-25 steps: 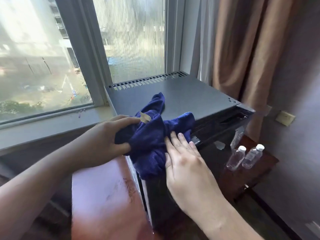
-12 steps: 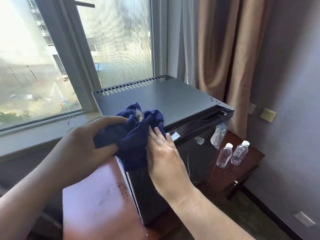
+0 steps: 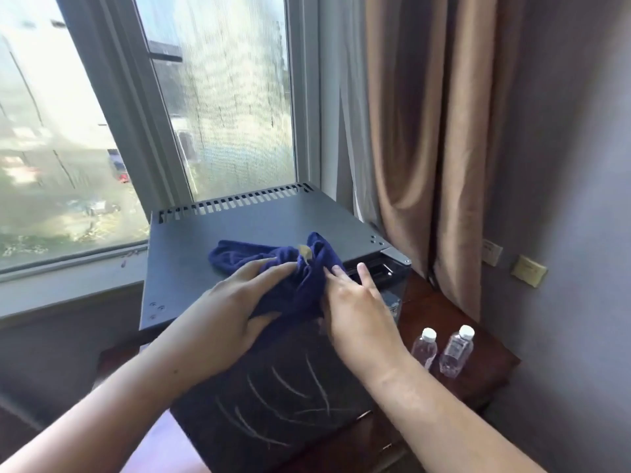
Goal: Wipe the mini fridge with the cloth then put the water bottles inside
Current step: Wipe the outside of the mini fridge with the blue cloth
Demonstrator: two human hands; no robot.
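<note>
The dark grey mini fridge [image 3: 259, 223] stands under the window, its door closed and streaked with wipe marks. A dark blue cloth [image 3: 273, 261] with a small tan label lies bunched at the front edge of the fridge top and hangs over the door. My left hand [image 3: 235, 302] grips the cloth from the left. My right hand [image 3: 358, 305] presses against the cloth's right side, fingers spread. Two clear water bottles [image 3: 442, 349] with white caps stand upright on the wooden stand to the right of the fridge.
A window with a grey sill [image 3: 68, 288] is behind the fridge. Tan curtains [image 3: 426, 148] hang at the right, close to the fridge's back corner. The wall [image 3: 563, 165] carries a small socket plate. The reddish wooden stand [image 3: 485, 363] holds the fridge and bottles.
Both hands and the cloth have shifted from the fridge's left front corner toward the middle and right of the front edge. My view has swung to face the fridge door more squarely.
</note>
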